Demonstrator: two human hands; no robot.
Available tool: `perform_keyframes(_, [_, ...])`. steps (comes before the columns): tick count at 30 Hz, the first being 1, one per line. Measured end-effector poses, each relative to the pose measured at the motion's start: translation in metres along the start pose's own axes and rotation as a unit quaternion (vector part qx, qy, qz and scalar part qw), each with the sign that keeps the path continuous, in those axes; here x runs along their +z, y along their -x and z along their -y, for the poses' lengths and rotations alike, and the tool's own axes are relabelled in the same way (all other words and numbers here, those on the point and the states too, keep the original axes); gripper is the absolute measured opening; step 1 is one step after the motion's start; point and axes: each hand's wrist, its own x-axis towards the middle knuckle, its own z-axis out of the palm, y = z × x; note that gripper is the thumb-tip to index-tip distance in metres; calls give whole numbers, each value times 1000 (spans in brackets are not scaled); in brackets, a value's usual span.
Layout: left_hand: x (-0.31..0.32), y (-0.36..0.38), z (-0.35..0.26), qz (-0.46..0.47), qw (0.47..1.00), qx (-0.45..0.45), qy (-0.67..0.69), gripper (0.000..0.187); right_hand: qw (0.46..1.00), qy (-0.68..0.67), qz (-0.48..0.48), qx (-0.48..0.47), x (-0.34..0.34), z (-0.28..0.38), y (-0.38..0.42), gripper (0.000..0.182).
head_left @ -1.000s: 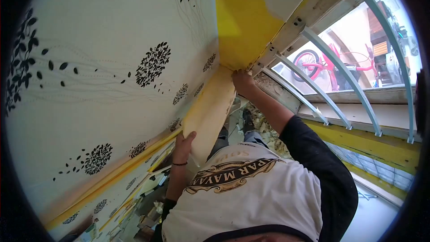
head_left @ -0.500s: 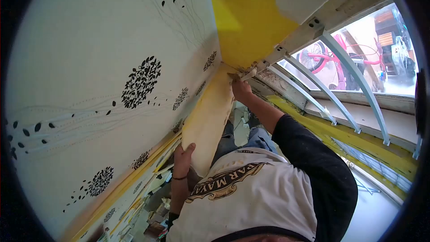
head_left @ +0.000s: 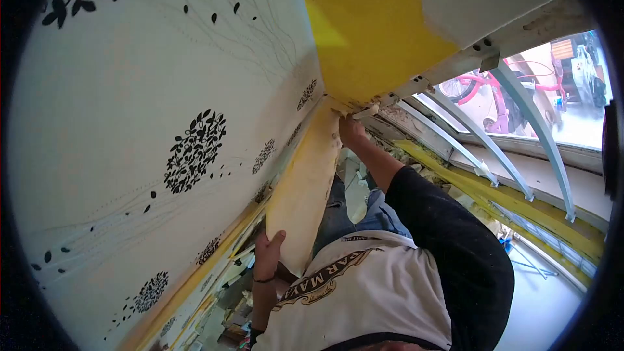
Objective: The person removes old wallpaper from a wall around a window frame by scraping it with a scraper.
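Observation:
A long, pale yellow board [head_left: 302,182] runs from the wall corner down toward my body, beside the patterned wall. My left hand [head_left: 268,255] grips its near left edge, thumb on the face and fingers behind. At the far end, by the corner, my right hand [head_left: 351,131] is closed against the board's right edge. A small dark tip shows at its fingers; what it belongs to is too small to make out. Just beyond that hand a pale strip [head_left: 366,112] sticks out near the window frame.
The white wall [head_left: 117,110] with black leaf prints rises on the left. A yellow-painted surface [head_left: 370,32] meets it at the corner. At right is a window with curved white bars [head_left: 530,123]. Mixed clutter [head_left: 234,318] lies below on the left.
My view has shifted a little, so the wall prints and window sit differently in it. Both hands stay at about the same places on the board.

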Motion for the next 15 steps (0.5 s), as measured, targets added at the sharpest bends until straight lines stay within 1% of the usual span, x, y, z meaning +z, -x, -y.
perform_keyframes(2, [0,10,-10,9,1000,5,11,35,1000,-17,-13,-3,4,5,5,36])
perform_keyframes(6, [-1,11,-9,19,998,32,56,36,1000,-19,5,-3,14,4,10,38])
perform_keyframes(9, [-9,15,-6,27,999,25,8,36,999,-16,31,-12,9,7,18,39])
perform_keyframes(11, [-16,12,7,29,999,24,-6,35,999,-10,44,-19,13,3,19,39])
perform_keyframes(13, [-21,11,11,29,999,26,-20,35,992,7,92,-81,19,0,15,38])
perform_keyframes(14, [-20,15,10,23,1000,19,-8,34,993,7,90,-80,19,2,16,38])
perform_keyframes(15, [-20,20,9,16,1000,11,3,33,998,1,41,-44,21,3,20,38])
